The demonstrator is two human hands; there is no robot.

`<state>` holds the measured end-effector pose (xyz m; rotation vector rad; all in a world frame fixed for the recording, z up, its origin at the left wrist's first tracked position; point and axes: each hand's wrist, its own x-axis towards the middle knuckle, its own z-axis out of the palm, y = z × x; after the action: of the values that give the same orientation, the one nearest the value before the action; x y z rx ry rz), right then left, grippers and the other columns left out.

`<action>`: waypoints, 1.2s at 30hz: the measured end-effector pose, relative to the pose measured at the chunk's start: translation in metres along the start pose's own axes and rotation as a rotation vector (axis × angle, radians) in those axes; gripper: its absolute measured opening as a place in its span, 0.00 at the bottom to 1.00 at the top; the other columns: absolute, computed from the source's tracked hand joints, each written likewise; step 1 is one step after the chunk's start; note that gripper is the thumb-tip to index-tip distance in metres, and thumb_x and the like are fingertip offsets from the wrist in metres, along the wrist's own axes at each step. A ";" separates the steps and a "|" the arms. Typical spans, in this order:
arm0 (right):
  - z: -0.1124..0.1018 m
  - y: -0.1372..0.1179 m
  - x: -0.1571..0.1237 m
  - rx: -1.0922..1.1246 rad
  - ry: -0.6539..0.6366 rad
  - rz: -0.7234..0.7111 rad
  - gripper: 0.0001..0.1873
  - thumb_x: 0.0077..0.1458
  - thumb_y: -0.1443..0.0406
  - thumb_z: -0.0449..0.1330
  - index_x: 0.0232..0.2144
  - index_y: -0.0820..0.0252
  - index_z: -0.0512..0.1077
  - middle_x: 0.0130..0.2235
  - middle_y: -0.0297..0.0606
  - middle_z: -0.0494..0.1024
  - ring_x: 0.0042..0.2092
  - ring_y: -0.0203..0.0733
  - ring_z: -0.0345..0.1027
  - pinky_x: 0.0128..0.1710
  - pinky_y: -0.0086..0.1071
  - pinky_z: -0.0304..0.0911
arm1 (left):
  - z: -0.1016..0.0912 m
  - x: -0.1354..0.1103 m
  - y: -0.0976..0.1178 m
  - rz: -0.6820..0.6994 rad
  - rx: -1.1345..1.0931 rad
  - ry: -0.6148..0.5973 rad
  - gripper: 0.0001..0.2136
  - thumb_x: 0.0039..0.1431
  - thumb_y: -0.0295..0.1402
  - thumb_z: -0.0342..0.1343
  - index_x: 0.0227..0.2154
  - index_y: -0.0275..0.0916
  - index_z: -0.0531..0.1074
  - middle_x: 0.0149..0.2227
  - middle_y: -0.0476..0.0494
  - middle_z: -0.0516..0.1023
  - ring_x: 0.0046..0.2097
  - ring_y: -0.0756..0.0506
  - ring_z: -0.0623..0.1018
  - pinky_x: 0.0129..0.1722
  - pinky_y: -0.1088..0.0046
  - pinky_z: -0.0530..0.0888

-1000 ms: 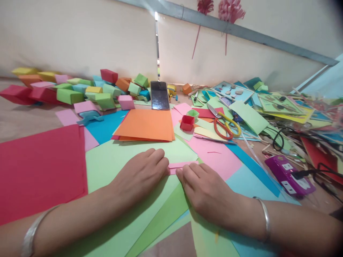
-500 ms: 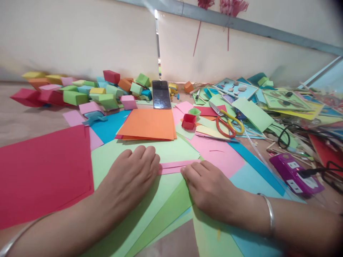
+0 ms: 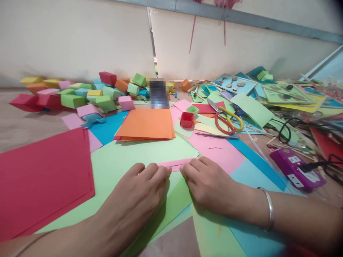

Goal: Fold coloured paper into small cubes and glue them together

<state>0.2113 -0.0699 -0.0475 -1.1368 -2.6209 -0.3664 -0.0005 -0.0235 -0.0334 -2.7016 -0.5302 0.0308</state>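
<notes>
Your right hand (image 3: 206, 178) pinches the pink strip (image 3: 175, 165), which lies on the green sheet (image 3: 150, 151); your left hand (image 3: 143, 187) curls at it, its grip indeterminable. For a clean crease, align the long edges and press evenly.

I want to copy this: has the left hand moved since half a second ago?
Yes: judged against the orange paper, the left hand has moved right and farther from it.
</notes>
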 end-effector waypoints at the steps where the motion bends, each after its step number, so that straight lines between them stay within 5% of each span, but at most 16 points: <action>1: 0.000 0.000 0.000 -0.001 -0.009 -0.001 0.13 0.57 0.79 0.52 0.25 0.63 0.70 0.29 0.40 0.67 0.31 0.43 0.50 0.30 0.38 0.44 | -0.002 -0.003 0.000 0.000 -0.004 -0.008 0.11 0.49 0.16 0.53 0.27 0.38 0.75 0.27 0.44 0.72 0.29 0.42 0.70 0.24 0.66 0.61; 6: 0.000 0.001 0.000 -0.002 -0.025 -0.019 0.13 0.56 0.79 0.53 0.23 0.63 0.69 0.29 0.40 0.67 0.31 0.42 0.49 0.29 0.37 0.42 | -0.014 -0.022 0.002 -0.071 -0.069 0.020 0.12 0.39 0.15 0.53 0.18 0.40 0.72 0.23 0.45 0.71 0.27 0.42 0.67 0.24 0.64 0.61; 12: 0.004 0.004 0.002 -0.050 0.035 -0.033 0.14 0.58 0.78 0.53 0.24 0.63 0.68 0.28 0.39 0.67 0.30 0.41 0.50 0.29 0.38 0.41 | -0.008 -0.007 -0.003 -0.195 -0.142 0.102 0.14 0.52 0.14 0.46 0.26 0.39 0.72 0.28 0.43 0.73 0.28 0.41 0.70 0.26 0.64 0.65; 19: -0.001 0.007 0.006 -0.182 0.133 -0.065 0.13 0.58 0.77 0.52 0.24 0.61 0.67 0.23 0.36 0.65 0.27 0.40 0.48 0.29 0.37 0.38 | 0.008 0.010 -0.014 -0.128 -0.185 0.043 0.11 0.60 0.18 0.48 0.26 0.39 0.68 0.28 0.45 0.73 0.29 0.43 0.71 0.27 0.66 0.67; 25: 0.001 0.008 0.008 -0.174 0.163 -0.041 0.15 0.60 0.77 0.49 0.25 0.61 0.66 0.23 0.36 0.65 0.27 0.40 0.46 0.31 0.37 0.39 | 0.012 0.008 -0.009 -0.063 -0.032 0.173 0.13 0.57 0.14 0.45 0.29 0.37 0.69 0.27 0.44 0.74 0.26 0.43 0.71 0.27 0.66 0.66; 36: 0.010 0.022 0.011 -0.134 0.081 0.067 0.12 0.62 0.75 0.52 0.27 0.62 0.68 0.31 0.40 0.71 0.34 0.43 0.54 0.33 0.37 0.43 | 0.024 0.016 -0.018 -0.065 -0.042 0.229 0.12 0.57 0.15 0.47 0.25 0.37 0.69 0.25 0.45 0.71 0.26 0.44 0.69 0.25 0.68 0.64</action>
<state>0.2196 -0.0447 -0.0500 -1.2217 -2.5133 -0.5697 0.0060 0.0064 -0.0483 -2.6792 -0.5523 -0.3071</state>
